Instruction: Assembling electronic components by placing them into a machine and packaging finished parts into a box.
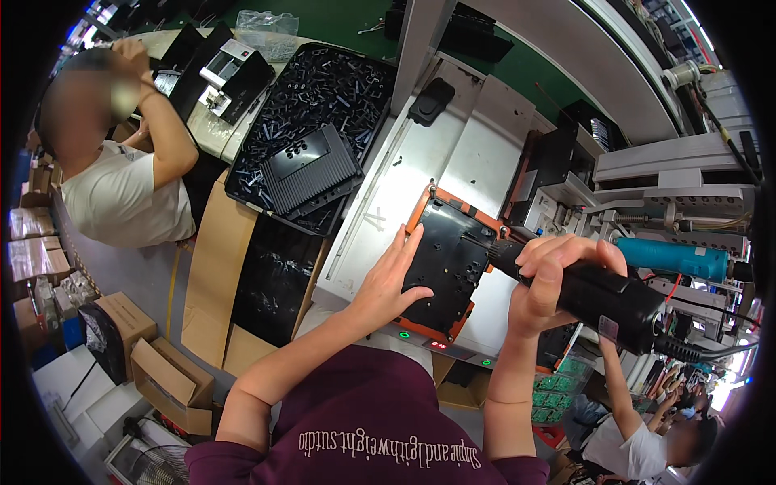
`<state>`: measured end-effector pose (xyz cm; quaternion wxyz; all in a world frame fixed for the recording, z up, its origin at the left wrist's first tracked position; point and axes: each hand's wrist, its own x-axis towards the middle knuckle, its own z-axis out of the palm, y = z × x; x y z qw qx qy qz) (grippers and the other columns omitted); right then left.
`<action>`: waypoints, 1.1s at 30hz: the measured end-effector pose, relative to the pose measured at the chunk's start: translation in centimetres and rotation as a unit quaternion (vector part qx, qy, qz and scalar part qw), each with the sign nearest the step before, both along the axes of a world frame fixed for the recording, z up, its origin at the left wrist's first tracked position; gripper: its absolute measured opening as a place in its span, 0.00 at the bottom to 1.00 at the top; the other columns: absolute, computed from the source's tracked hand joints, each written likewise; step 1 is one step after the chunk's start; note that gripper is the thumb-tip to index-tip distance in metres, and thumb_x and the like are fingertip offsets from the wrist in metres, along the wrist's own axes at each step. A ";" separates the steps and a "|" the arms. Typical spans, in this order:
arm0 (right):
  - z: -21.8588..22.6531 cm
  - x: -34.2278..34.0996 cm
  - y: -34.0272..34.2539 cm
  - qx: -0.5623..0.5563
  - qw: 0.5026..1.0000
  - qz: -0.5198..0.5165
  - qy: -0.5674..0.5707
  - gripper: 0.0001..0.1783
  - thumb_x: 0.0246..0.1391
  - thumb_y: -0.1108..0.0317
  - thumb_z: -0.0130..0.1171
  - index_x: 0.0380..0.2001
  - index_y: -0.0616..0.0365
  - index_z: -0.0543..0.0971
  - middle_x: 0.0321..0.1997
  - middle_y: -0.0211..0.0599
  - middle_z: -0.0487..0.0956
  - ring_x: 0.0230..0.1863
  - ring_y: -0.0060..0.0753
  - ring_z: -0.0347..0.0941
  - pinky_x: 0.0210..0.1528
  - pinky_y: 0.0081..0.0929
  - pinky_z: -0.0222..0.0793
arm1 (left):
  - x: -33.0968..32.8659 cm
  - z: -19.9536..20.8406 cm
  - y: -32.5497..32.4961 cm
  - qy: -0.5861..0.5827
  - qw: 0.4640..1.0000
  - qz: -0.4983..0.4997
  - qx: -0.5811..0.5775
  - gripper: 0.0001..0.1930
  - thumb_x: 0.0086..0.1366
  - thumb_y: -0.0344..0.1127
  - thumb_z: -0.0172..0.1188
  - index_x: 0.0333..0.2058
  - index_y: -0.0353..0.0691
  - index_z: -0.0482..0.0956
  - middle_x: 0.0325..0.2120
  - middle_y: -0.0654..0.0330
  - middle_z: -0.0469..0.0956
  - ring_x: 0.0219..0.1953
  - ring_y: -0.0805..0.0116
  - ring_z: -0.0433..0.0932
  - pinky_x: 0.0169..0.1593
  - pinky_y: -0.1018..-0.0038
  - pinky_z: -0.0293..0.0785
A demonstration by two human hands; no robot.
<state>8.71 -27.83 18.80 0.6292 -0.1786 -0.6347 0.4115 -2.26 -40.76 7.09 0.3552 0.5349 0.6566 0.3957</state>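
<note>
This looks like an electronics assembly workshop, with green circuit boards (558, 394), heaped small parts (327, 90) and cardboard boxes (172, 381).

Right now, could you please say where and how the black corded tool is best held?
I'd probably take the black corded tool around its round body from the near side, as the right hand does: the nose points toward the black panel, and the cable leaves the rear.

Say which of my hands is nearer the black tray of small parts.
Left: your left hand touches the black panel, right of the tray; your right hand, farther right, grips the black power tool.
</note>
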 end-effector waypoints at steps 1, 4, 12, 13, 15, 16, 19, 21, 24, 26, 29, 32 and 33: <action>-0.1 0.0 0.1 -0.001 1.000 0.002 0.000 0.28 0.48 0.76 0.55 0.52 0.56 0.59 0.23 0.30 0.64 0.16 0.21 0.61 0.18 0.22 0.66 | 0.0 -0.1 0.0 0.002 1.000 0.001 0.000 0.49 0.52 0.40 0.68 0.66 0.42 0.44 0.61 0.30 0.48 0.64 0.37 0.52 0.61 0.60 0.59; -0.5 0.4 0.6 -0.015 0.999 0.043 -0.018 0.28 0.47 0.74 0.59 0.51 0.53 0.60 0.23 0.29 0.64 0.15 0.22 0.61 0.18 0.22 0.65 | 0.0 -0.3 -0.1 -0.001 1.000 0.000 0.008 0.49 0.52 0.40 0.68 0.66 0.42 0.44 0.62 0.29 0.47 0.64 0.37 0.52 0.61 0.60 0.59; 0.0 0.2 0.6 -0.025 0.998 0.046 -0.036 0.28 0.47 0.74 0.60 0.51 0.51 0.60 0.23 0.27 0.64 0.16 0.22 0.61 0.20 0.23 0.65 | -0.2 0.0 0.1 -0.001 1.000 -0.005 0.018 0.48 0.52 0.40 0.68 0.66 0.42 0.46 0.62 0.30 0.48 0.63 0.37 0.53 0.61 0.60 0.60; 0.0 0.3 0.6 -0.044 0.997 0.049 -0.030 0.28 0.47 0.74 0.59 0.51 0.51 0.60 0.23 0.27 0.65 0.17 0.22 0.62 0.21 0.24 0.65 | -0.2 0.0 0.1 0.001 1.000 -0.002 0.023 0.48 0.52 0.40 0.68 0.66 0.42 0.46 0.62 0.30 0.48 0.63 0.37 0.53 0.60 0.60 0.60; -0.8 1.1 0.9 -0.020 0.994 0.064 -0.086 0.29 0.46 0.79 0.57 0.51 0.50 0.60 0.24 0.29 0.67 0.19 0.24 0.64 0.25 0.27 0.68 | -0.5 -0.1 -0.3 0.006 1.000 -0.002 0.018 0.47 0.52 0.40 0.68 0.66 0.42 0.48 0.61 0.30 0.48 0.63 0.37 0.53 0.60 0.60 0.60; -0.4 1.6 0.9 0.002 0.992 0.078 -0.103 0.30 0.46 0.80 0.57 0.52 0.49 0.59 0.25 0.29 0.68 0.20 0.24 0.65 0.26 0.27 0.68 | -0.6 -0.2 -0.4 0.010 1.000 0.006 0.008 0.47 0.52 0.40 0.68 0.65 0.42 0.49 0.61 0.30 0.48 0.63 0.37 0.54 0.60 0.60 0.60; 1.9 3.5 0.0 -0.036 0.997 0.062 0.002 0.28 0.48 0.79 0.57 0.49 0.49 0.59 0.26 0.29 0.69 0.21 0.24 0.66 0.28 0.28 0.69 | -0.2 -0.2 -0.3 0.026 1.000 -0.014 0.008 0.46 0.52 0.41 0.68 0.65 0.42 0.50 0.61 0.29 0.48 0.63 0.35 0.53 0.60 0.59 0.60; 5.0 6.5 -0.6 -0.043 0.994 -0.006 0.099 0.24 0.51 0.75 0.54 0.50 0.53 0.59 0.28 0.29 0.68 0.20 0.22 0.64 0.25 0.24 0.66 | 0.3 0.2 -0.3 0.047 0.999 -0.005 0.024 0.44 0.53 0.39 0.67 0.65 0.42 0.52 0.62 0.31 0.49 0.63 0.35 0.53 0.60 0.59 0.60; 8.0 14.1 -1.3 -0.036 0.984 -0.093 0.146 0.29 0.55 0.68 0.53 0.58 0.60 0.58 0.35 0.32 0.71 0.18 0.17 0.62 0.20 0.18 0.62 | 1.0 1.3 0.1 0.152 0.985 0.000 0.081 0.39 0.54 0.36 0.65 0.63 0.41 0.57 0.62 0.37 0.51 0.62 0.36 0.55 0.60 0.59 0.59; 8.9 19.2 -1.7 -0.061 0.981 -0.123 0.136 0.24 0.61 0.67 0.48 0.58 0.62 0.59 0.40 0.32 0.71 0.22 0.16 0.60 0.23 0.17 0.61 | 1.8 2.5 1.3 0.222 0.962 -0.024 0.157 0.30 0.56 0.30 0.60 0.59 0.39 0.64 0.58 0.48 0.62 0.58 0.40 0.61 0.61 0.58 0.58; 9.1 28.1 -1.0 -0.085 0.974 -0.166 0.125 0.22 0.64 0.60 0.47 0.57 0.61 0.64 0.45 0.30 0.72 0.24 0.16 0.59 0.26 0.16 0.60 | 3.0 2.0 3.4 0.240 0.951 -0.071 0.183 0.29 0.54 0.26 0.61 0.56 0.37 0.66 0.53 0.50 0.69 0.56 0.44 0.63 0.60 0.59 0.59; 9.6 33.9 1.4 -0.115 0.940 -0.297 0.121 0.20 0.61 0.58 0.53 0.51 0.58 0.68 0.39 0.30 0.73 0.24 0.16 0.63 0.26 0.17 0.62 | 3.4 0.8 4.1 0.297 0.938 -0.082 0.157 0.25 0.55 0.25 0.60 0.53 0.35 0.68 0.51 0.51 0.71 0.54 0.44 0.66 0.59 0.60 0.62; 9.6 35.9 2.5 -0.127 0.925 -0.344 0.105 0.18 0.60 0.59 0.56 0.48 0.57 0.68 0.37 0.30 0.73 0.24 0.17 0.65 0.27 0.18 0.63 | 3.6 1.2 4.1 0.315 0.934 -0.090 0.142 0.25 0.56 0.25 0.59 0.54 0.35 0.68 0.50 0.50 0.72 0.54 0.43 0.66 0.58 0.60 0.63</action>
